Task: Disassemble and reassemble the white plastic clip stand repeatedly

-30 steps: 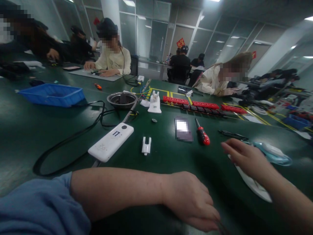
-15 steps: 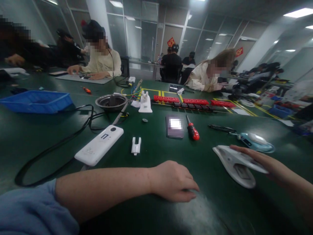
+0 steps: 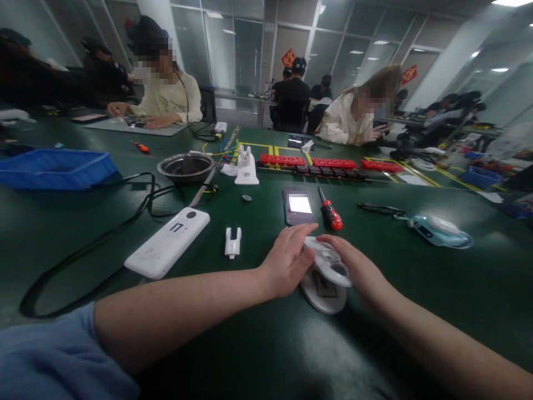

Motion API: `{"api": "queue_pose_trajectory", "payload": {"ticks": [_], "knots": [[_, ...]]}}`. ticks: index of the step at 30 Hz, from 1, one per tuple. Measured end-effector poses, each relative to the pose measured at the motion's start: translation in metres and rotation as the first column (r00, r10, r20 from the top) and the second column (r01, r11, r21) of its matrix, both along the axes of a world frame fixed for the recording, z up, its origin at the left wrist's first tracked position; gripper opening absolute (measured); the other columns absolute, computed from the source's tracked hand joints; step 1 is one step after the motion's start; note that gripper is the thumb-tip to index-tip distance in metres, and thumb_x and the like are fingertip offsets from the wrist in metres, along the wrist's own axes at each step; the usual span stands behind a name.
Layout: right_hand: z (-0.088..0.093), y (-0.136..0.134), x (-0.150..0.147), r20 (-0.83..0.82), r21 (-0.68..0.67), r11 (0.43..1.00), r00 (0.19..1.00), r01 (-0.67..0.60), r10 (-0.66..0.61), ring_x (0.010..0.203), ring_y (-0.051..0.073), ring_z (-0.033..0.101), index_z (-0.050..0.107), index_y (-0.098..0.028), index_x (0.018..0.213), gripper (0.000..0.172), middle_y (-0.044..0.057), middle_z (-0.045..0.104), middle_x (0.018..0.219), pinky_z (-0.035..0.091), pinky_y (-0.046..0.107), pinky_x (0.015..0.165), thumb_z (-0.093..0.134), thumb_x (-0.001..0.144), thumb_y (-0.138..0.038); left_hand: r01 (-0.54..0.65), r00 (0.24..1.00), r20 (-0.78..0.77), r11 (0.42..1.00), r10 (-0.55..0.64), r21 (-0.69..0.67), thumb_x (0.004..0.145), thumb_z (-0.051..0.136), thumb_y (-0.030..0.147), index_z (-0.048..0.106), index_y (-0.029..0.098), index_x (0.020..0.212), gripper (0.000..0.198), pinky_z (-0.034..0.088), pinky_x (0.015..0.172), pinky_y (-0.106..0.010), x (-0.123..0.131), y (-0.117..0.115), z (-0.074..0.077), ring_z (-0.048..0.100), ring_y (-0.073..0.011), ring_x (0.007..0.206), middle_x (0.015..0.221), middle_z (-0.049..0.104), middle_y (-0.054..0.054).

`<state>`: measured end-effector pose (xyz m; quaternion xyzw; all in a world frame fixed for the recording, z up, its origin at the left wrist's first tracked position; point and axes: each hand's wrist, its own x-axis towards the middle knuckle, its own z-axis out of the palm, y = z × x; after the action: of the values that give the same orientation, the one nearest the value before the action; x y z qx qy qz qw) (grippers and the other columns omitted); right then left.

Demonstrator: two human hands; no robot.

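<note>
Gripping a white casing point(image 3: 327, 280) from both sides, the left hand point(image 3: 287, 261) and right hand point(image 3: 358, 270) meet near the middle of a dark green table point(image 3: 437, 294); the left fingers curl closed on its left edge, the right fingers close over its top and right edge, and its underside rests on the table. Just beyond the hands lie a phone point(image 3: 297, 205) with a lit screen and, beside it, a red-handled screwdriver point(image 3: 331, 212). To the left are a small white clip point(image 3: 232, 243), a white power bank point(image 3: 169, 243) and a looping black cable point(image 3: 83, 250). Farther back stand a metal bowl point(image 3: 186, 166), a blue tray point(image 3: 54, 168), a white stand point(image 3: 246, 166) and a row of red strips point(image 3: 333, 163). To the right lie a black tool point(image 3: 381, 208) and a pale blue device point(image 3: 441, 230). The matt surface reflects the ceiling lights dimly. Other people sit at work along the far edge, before glass walls point(image 3: 245, 44) hung with red ornaments point(image 3: 287, 57).
</note>
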<state>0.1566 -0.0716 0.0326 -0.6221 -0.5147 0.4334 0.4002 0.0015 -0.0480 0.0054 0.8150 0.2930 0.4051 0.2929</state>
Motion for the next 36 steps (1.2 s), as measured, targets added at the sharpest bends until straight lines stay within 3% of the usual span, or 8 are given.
{"api": "queue_pose_trajectory", "payload": {"ticks": [8,11,14,16,21,24,30,36], "knots": [[-0.013,0.02,-0.025,0.008,0.223,0.974,0.999,-0.034,0.033,0.102,0.019,0.049,0.049,-0.019,0.101,0.036,0.008,0.053,0.107,0.037,0.036,0.09,0.03,0.085,-0.045,-0.162,0.982,0.06,0.967,0.177,-0.197,0.087,0.003,0.048,0.023,0.021,0.13,0.054,0.005,0.104,-0.05,0.0,0.007,-0.003,0.027,-0.0211,0.125,0.135,0.034,-0.007],[-0.02,0.001,0.0,0.302,0.533,0.833,0.953,-0.149,-0.023,0.092,0.018,0.051,0.052,-0.02,0.081,0.018,0.006,0.054,0.091,0.039,0.034,0.084,0.039,0.083,-0.033,-0.193,0.973,0.077,0.952,0.217,-0.237,0.087,0.001,0.046,0.023,0.02,0.13,0.055,0.005,0.104,-0.051,0.0,0.009,-0.004,0.029,-0.0212,0.124,0.133,0.037,-0.007],[-0.022,-0.016,0.015,0.681,0.444,0.649,0.703,-0.618,0.204,0.071,0.015,0.054,0.056,-0.02,0.081,0.012,0.005,0.057,0.075,0.044,0.026,0.062,0.043,0.08,-0.02,-0.21,0.971,0.058,0.945,0.231,-0.25,0.087,0.003,0.046,0.026,0.021,0.129,0.054,0.008,0.104,-0.051,0.0,0.01,-0.003,0.03,-0.0212,0.124,0.132,0.039,-0.007],[-0.022,-0.018,0.011,0.832,0.31,0.596,0.515,-0.741,0.208,0.06,0.014,0.054,0.058,-0.018,0.083,0.018,0.006,0.059,0.068,0.042,0.024,0.053,0.04,0.081,-0.02,-0.207,0.973,0.048,0.947,0.225,-0.247,0.087,0.004,0.047,0.028,0.021,0.128,0.054,0.008,0.103,-0.051,0.0,0.009,-0.002,0.031,-0.0213,0.124,0.132,0.039,-0.007],[-0.025,-0.004,-0.009,0.954,0.125,0.723,0.283,-0.679,0.101,0.038,0.012,0.048,0.058,-0.016,0.062,0.033,0.003,0.056,0.049,0.032,0.022,0.039,0.035,0.083,-0.029,-0.202,0.975,0.041,0.947,0.219,-0.251,0.086,0.005,0.05,0.031,0.02,0.126,0.056,0.008,0.103,-0.053,-0.001,0.009,0.0,0.031,-0.0225,0.123,0.131,0.04,-0.008],[-0.028,-0.001,-0.007,0.941,0.146,0.717,0.319,-0.682,0.112,0.04,0.013,0.049,0.058,-0.016,0.063,0.032,0.004,0.057,0.051,0.033,0.023,0.04,0.037,0.083,-0.03,-0.185,0.98,0.028,0.95,0.198,-0.252,0.086,0.006,0.05,0.031,0.019,0.126,0.057,0.006,0.104,-0.052,-0.001,0.009,0.001,0.031,-0.0227,0.123,0.13,0.041,-0.009],[-0.033,-0.006,0.009,0.859,0.292,0.543,0.465,-0.787,0.213,0.051,0.011,0.053,0.053,-0.016,0.073,0.019,0.003,0.058,0.061,0.038,0.022,0.048,0.039,0.084,-0.021,-0.182,0.982,0.004,0.948,0.189,-0.26,0.086,0.008,0.049,0.033,0.018,0.125,0.056,0.007,0.104,-0.05,-0.001,0.009,0.003,0.031,-0.0216,0.123,0.13,0.041,-0.008],[-0.031,-0.004,0.004,0.872,0.239,0.6,0.44,-0.764,0.213,0.046,0.013,0.051,0.056,-0.015,0.071,0.021,0.003,0.057,0.058,0.036,0.024,0.044,0.045,0.08,-0.031,-0.164,0.984,0.026,0.946,0.178,-0.281,0.086,0.009,0.05,0.034,0.018,0.125,0.056,0.003,0.105,-0.047,0.0,0.01,0.0,0.031,-0.0211,0.122,0.13,0.041,-0.007]]}}
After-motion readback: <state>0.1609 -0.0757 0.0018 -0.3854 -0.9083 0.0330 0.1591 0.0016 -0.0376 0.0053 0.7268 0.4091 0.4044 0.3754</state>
